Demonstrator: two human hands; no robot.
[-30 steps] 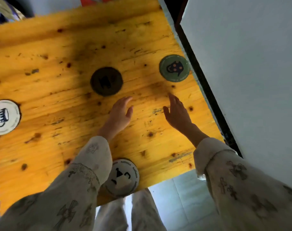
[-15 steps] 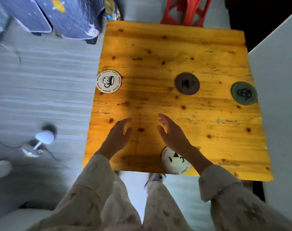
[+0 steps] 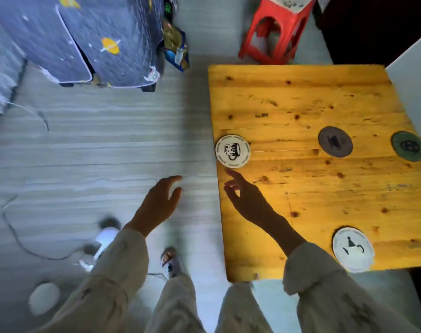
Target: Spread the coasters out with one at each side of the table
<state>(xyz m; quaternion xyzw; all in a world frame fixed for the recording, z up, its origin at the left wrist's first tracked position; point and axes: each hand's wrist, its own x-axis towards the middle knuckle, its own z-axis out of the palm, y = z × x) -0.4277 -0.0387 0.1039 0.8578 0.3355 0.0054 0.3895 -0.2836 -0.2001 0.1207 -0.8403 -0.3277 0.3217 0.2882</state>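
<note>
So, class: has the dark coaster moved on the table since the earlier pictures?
No. The dark coaster sits left of the green coaster, mid-table, as before; only the camera shifted.

Four coasters: white mug coaster (image 3: 232, 151); grey coaster (image 3: 335, 141); green coaster (image 3: 409, 146); white teapot coaster (image 3: 353, 249); one wooden table (image 3: 324, 193); one red stool (image 3: 275, 30); two hands.
</note>
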